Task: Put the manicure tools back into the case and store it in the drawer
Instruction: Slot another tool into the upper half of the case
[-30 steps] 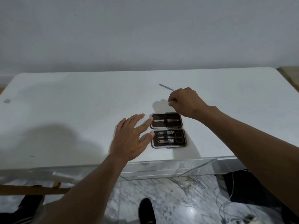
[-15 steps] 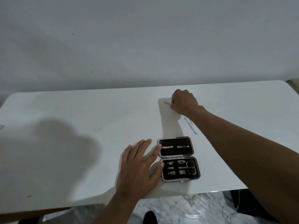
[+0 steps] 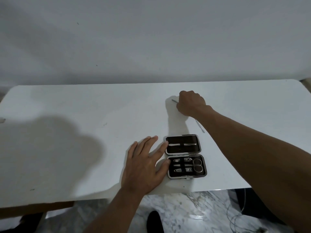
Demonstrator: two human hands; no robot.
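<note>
An open manicure case (image 3: 204,176) lies flat near the table's front edge. Its upper half holds one slim tool, its lower half clippers and small scissors. My left hand (image 3: 144,167) rests flat on the table, fingers spread, fingertips touching the case's left side. Farther back, my right hand (image 3: 191,102) is closed around a thin metal tool (image 3: 174,101) whose tip sticks out to the left. A second thin metal tool (image 3: 200,126) lies on the table beside my right forearm, partly hidden by it.
The white table (image 3: 84,132) runs wide to a plain wall at the back. Below its front edge are a marble floor (image 3: 176,211), my dark shoe (image 3: 154,221) and thin cables (image 3: 235,214) at the right.
My right hand reached away from the case to the back of the table and closed on the thin tool there. The view tilted upward. My left hand stayed by the case.
</note>
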